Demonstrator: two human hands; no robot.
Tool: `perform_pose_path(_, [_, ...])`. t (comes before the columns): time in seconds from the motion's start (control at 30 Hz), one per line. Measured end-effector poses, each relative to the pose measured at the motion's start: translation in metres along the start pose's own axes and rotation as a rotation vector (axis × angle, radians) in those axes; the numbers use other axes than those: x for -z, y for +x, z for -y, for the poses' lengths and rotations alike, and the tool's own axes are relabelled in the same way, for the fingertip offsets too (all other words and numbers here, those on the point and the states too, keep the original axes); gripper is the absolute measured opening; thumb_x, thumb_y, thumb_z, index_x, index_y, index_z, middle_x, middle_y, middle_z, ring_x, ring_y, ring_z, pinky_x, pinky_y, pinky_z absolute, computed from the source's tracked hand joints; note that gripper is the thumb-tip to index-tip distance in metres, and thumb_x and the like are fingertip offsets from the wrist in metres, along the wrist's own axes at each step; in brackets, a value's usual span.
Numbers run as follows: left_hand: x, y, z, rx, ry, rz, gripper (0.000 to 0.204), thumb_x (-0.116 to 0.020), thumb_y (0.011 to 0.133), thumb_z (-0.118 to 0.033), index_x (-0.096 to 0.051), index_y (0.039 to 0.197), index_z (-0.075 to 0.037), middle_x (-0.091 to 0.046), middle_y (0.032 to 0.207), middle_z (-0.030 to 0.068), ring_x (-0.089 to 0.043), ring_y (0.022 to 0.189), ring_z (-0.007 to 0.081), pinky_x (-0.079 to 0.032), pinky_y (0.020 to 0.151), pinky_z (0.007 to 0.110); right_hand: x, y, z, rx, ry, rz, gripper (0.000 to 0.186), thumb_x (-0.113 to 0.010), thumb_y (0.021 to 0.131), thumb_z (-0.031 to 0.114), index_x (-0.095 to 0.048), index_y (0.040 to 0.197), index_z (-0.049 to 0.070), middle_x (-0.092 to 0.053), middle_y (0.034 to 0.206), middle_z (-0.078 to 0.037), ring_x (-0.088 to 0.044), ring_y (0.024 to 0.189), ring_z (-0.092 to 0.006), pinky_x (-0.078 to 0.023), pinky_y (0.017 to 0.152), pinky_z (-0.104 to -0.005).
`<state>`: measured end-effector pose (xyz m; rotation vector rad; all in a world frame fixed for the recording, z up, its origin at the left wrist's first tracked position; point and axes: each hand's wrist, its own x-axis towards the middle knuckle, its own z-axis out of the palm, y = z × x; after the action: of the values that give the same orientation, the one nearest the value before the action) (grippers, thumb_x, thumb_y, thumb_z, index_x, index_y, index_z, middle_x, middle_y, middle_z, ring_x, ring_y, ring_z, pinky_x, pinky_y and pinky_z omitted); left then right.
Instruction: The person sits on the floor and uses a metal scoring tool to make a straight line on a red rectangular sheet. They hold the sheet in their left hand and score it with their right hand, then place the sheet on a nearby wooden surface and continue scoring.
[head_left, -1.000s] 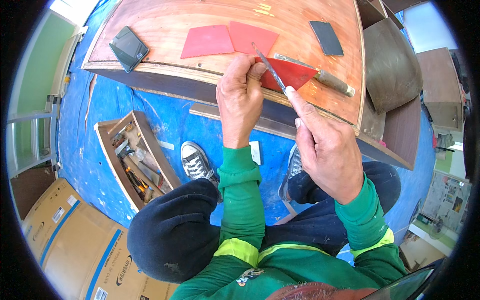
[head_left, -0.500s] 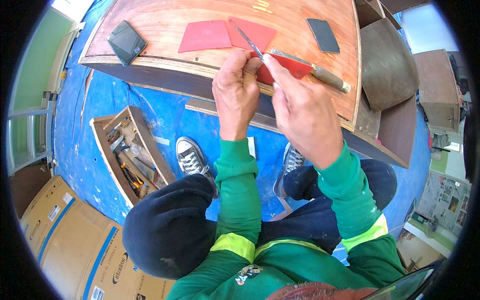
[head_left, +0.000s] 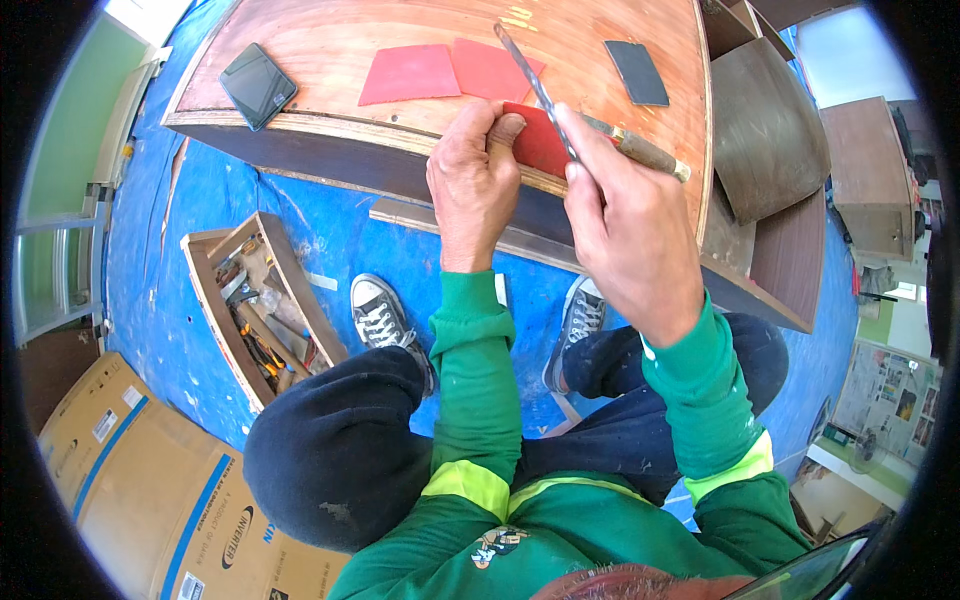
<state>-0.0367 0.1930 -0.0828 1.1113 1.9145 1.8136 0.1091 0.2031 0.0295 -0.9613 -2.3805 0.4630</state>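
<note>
My left hand (head_left: 475,180) is closed at the edge of a wooden work surface, thumb and fingers pinching the left end of a red sheet (head_left: 540,142) that looks like sandpaper. In my right hand (head_left: 640,235) is a slim metal blade (head_left: 523,65), pointing up and to the left across the red sheet. Behind that hand lies a tool with a wooden handle (head_left: 650,153); its metal part is mostly hidden. Two more red sheets (head_left: 410,75) lie flat beyond my left hand. A dark grey piece (head_left: 637,73) rests at the far right.
A phone (head_left: 258,86) lies at the left corner of the wooden surface (head_left: 320,60). On the blue floor sheet (head_left: 160,270) stands a wooden toolbox (head_left: 325,325) with several tools. A large cardboard box (head_left: 150,480) is at the lower left. A curved brown panel (head_left: 768,130) leans at the right.
My right hand has moved right and slightly down, lifting the blade away from my left fingertips. My left hand keeps its pinch on the red sheet in nearly the same place.
</note>
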Motion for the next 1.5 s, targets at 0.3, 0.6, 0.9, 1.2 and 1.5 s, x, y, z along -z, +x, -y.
perform_pose_path(0.3, [0.002,0.004,0.009,0.153,-0.12,0.022,0.013,-0.078,0.108,-0.013,-0.073,0.107,-0.001,-0.07,0.087,0.0187,-0.065,0.075,0.0347,-0.053,0.072,0.044,0.011,-0.025,0.007,-0.134,0.088,0.055,0.048,-0.066,0.104,-0.007,-0.073,0.151,0.0,-0.074,0.093,-0.02,-0.065,0.07,-0.0209,-0.055,0.072,-0.0382])
perform_pose_path(0.6, [0.0,0.004,0.001,0.017,-0.054,-0.04,0.011,-0.079,0.106,-0.01,-0.073,0.105,-0.001,-0.07,0.088,0.019,-0.068,0.076,0.0374,-0.054,0.072,0.044,0.016,-0.025,0.004,-0.107,0.073,0.159,0.054,-0.069,0.099,-0.003,-0.069,0.153,0.0,-0.079,0.104,-0.03,-0.081,0.094,-0.0435,-0.063,0.084,-0.0526])
perform_pose_path(0.9, [-0.001,0.003,-0.001,-0.003,-0.034,-0.051,0.009,-0.079,0.106,-0.01,-0.075,0.107,-0.001,-0.073,0.092,0.019,-0.072,0.08,0.0386,-0.056,0.074,0.044,0.017,-0.028,0.006,-0.13,0.057,0.152,0.052,-0.067,0.103,-0.007,-0.071,0.154,0.001,-0.077,0.096,-0.023,-0.07,0.072,-0.0237,-0.058,0.075,-0.0375])
perform_pose_path(1.2, [-0.003,0.003,0.001,0.0,-0.038,-0.047,0.01,-0.079,0.105,-0.011,-0.076,0.108,-0.002,-0.075,0.094,0.0189,-0.075,0.085,0.04,-0.057,0.076,0.045,0.023,-0.031,0.008,-0.126,0.038,0.171,0.052,-0.067,0.103,-0.007,-0.071,0.154,0.002,-0.08,0.105,-0.026,-0.079,0.082,-0.0319,-0.062,0.082,-0.0402])
perform_pose_path(1.5, [-0.003,0.003,0.001,-0.013,-0.043,-0.04,0.009,-0.078,0.106,-0.011,-0.076,0.109,-0.003,-0.075,0.096,0.019,-0.074,0.086,0.042,-0.057,0.077,0.046,0.026,-0.036,0.008,-0.104,-0.013,0.158,0.052,-0.067,0.103,-0.007,-0.071,0.154,0.003,-0.08,0.105,-0.026,-0.079,0.083,-0.035,-0.062,0.083,-0.0419])
